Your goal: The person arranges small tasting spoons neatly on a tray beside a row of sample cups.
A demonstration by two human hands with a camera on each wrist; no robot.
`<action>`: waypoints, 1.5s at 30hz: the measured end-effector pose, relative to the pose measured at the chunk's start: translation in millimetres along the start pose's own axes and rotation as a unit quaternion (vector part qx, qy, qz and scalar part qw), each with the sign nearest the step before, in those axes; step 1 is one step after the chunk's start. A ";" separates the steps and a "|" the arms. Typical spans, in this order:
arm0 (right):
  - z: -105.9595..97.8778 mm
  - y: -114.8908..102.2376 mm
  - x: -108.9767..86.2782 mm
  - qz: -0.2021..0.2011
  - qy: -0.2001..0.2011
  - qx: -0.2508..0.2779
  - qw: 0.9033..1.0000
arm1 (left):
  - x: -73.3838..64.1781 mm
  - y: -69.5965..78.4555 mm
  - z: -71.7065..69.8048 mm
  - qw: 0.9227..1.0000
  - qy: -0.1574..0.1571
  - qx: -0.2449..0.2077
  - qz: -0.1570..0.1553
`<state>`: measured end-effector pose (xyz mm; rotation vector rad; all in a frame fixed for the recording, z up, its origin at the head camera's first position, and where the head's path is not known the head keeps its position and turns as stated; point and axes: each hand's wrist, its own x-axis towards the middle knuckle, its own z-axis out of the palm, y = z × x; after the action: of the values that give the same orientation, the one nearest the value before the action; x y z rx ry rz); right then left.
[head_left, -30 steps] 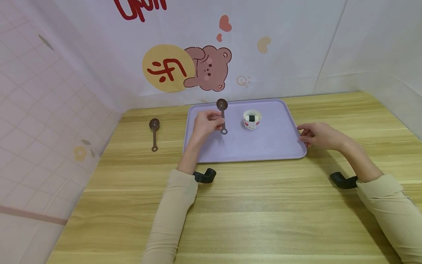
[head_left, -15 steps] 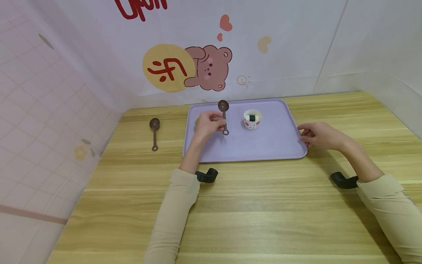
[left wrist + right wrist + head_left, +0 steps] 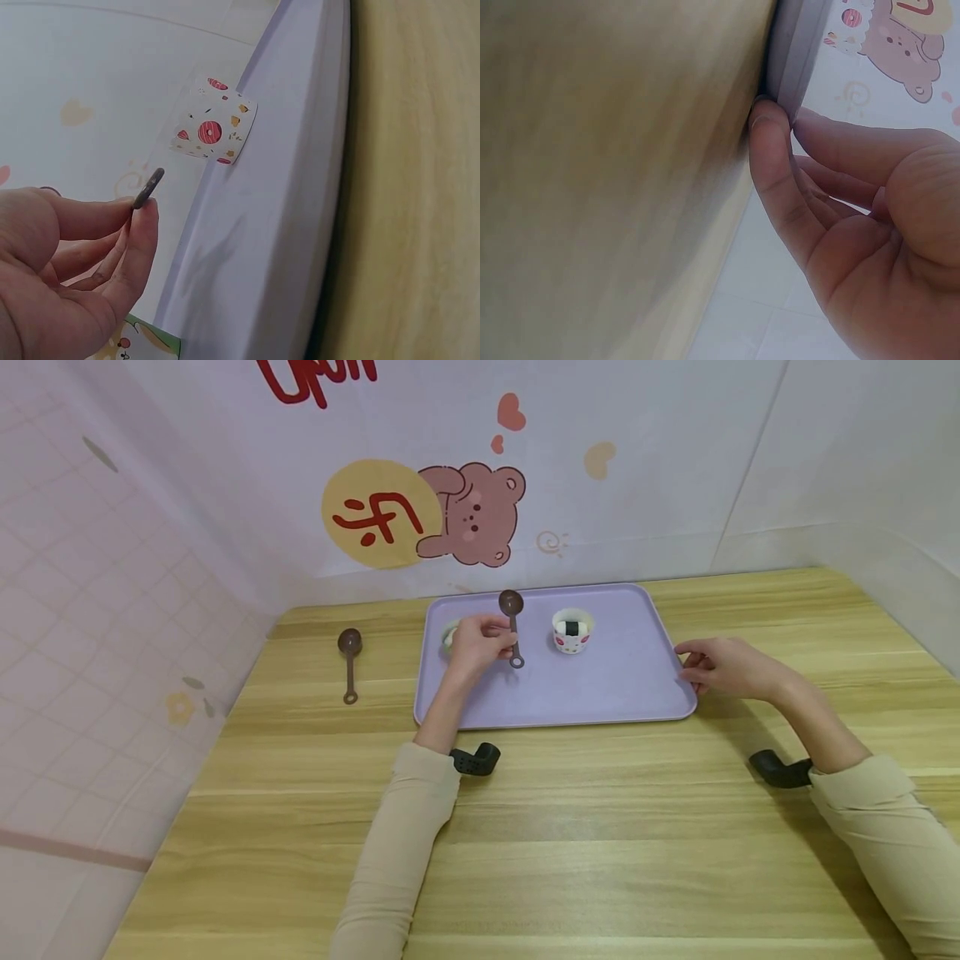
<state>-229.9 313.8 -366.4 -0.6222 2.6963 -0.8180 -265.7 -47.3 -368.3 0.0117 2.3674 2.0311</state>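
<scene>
My left hand pinches a brown measuring spoon by its handle above the lilac tray, bowl end pointing to the back. In the left wrist view the handle end shows between thumb and fingertips. To its right on the tray stands a white patterned paper cup, with a small rice-ball-like piece banded in black inside. A second cup, green at the rim, is mostly hidden behind my left hand. My right hand grips the tray's right edge, its fingers and thumb at the rim in the right wrist view.
Another brown measuring spoon lies on the wooden table, left of the tray. Behind the tray rises a white wall cloth printed with a bear. A pale checked wall borders the left side.
My left hand has shifted slightly to the right with the measuring spoon, and part of the second cup has come into view beside it. The right hand has stayed at the tray's edge.
</scene>
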 end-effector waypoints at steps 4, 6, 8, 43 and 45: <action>-0.1 -0.3 -0.6 0.007 -0.005 0.006 1.000 | 0.6 -0.1 2.5 1.000 0.001 0.005 -0.006; -0.2 -0.2 -1.0 0.006 -0.005 0.007 1.000 | 0.7 -0.2 3.6 1.000 0.002 0.007 -0.008; -0.3 -0.1 -1.4 0.005 -0.006 0.006 1.000 | 0.5 -0.1 4.6 1.000 0.002 0.007 -0.009; -0.2 0.2 -0.6 0.004 -0.004 0.004 1.000 | 4.3 -16.2 19.2 0.994 0.014 0.101 -0.026; 0.0 0.4 -0.5 0.004 -0.003 0.007 1.000 | 4.7 -17.1 19.6 0.994 0.015 0.107 -0.027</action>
<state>-229.6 314.4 -366.6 -0.6107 2.6838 -0.8300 -269.8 -30.4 -388.2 -0.0768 2.5613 1.7582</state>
